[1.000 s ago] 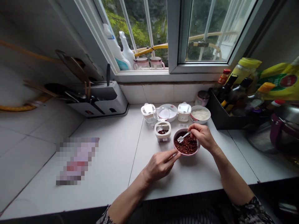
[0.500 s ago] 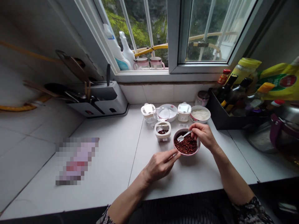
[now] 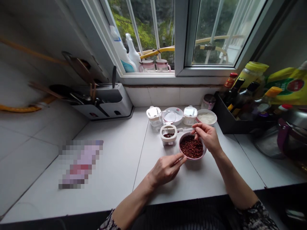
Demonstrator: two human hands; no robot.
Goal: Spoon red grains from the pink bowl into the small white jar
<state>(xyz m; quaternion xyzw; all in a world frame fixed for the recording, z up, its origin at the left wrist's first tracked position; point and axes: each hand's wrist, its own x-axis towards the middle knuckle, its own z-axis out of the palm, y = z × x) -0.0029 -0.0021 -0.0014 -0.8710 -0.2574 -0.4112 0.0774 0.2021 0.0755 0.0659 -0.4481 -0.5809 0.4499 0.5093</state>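
Note:
A small bowl (image 3: 194,158) with a pink rim is filled with dark reddish-brown dried grains, which look like Sichuan peppercorns. My left hand (image 3: 165,169) grips its near left rim between thumb and fingers. Pinched in my right hand (image 3: 208,137) is a small white spoon (image 3: 186,129); it points left over the bowl's far edge, toward an open seasoning jar (image 3: 168,142). That clear jar has a cream rim and a few of the same dark grains inside. Its transparent lid (image 3: 169,117) is tipped back.
Behind stand two lidded jars (image 3: 154,117) (image 3: 190,116), a white dish (image 3: 177,118) and a bowl of white granules (image 3: 206,117). A black box of bottles (image 3: 230,123) is on the right; a grey utensil holder (image 3: 112,107) is at left. A blurred pinkish packet (image 3: 82,163) lies on the counter.
My right hand has lifted the spoon out of the grains and swung it up toward the open jar. The left hand stays at the bowl's rim.

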